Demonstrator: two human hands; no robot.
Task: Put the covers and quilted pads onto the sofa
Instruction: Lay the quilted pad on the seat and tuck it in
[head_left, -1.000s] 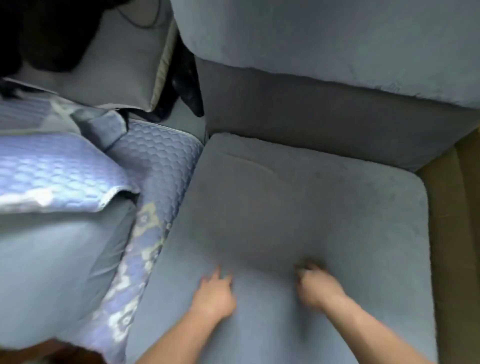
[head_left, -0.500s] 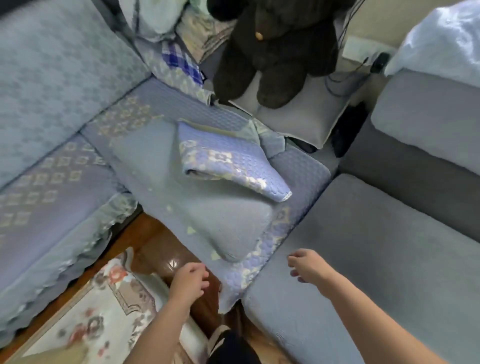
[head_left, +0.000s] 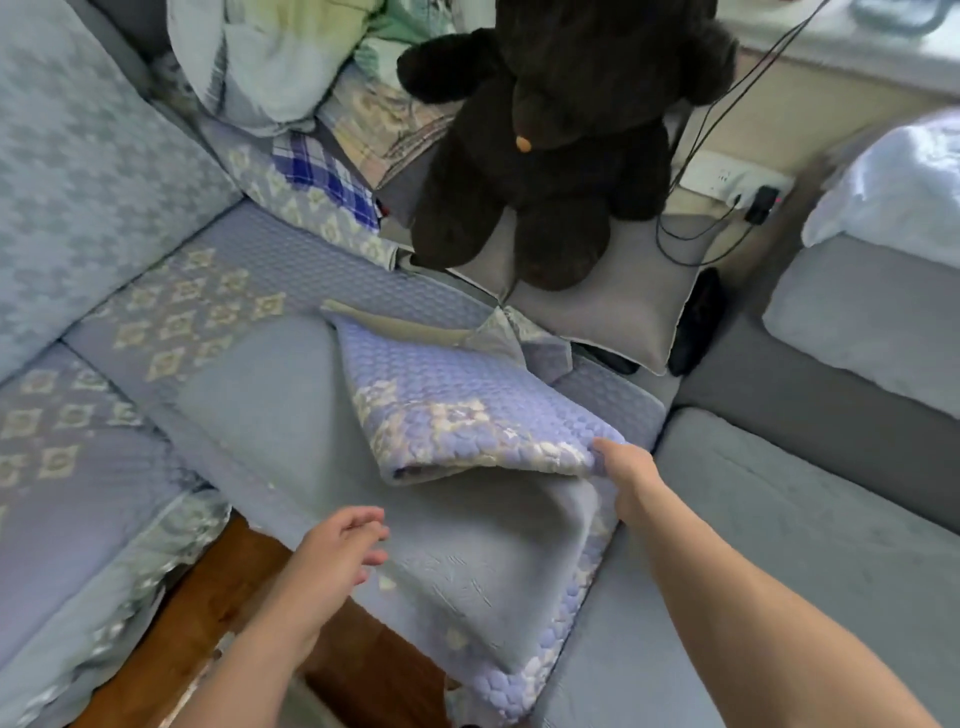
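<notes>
Quilted lilac fabric is sitting between the fingers (head_left: 605, 448) of the right hand (head_left: 631, 475), which are pinching the near corner of the folded pad (head_left: 457, 410). The left hand (head_left: 332, 553) is hovering just beside the cover (head_left: 457, 545), fingers relaxed and grasping nothing. That pad is lying on the cover, which is draping over the sofa (head_left: 779, 545) seat's front corner and hanging toward the wooden floor (head_left: 218, 613).

Judging from this, a one-corner pull is likely to be dragging the pad open unevenly, so it could be unfolding crooked or sliding the loose cover off the seat edge. With only a pinch, the corner may be slipping free. Farther back, the bear (head_left: 550, 140) and the cables (head_left: 696, 228) are sitting close behind; a wide swing of fabric could be catching them.
</notes>
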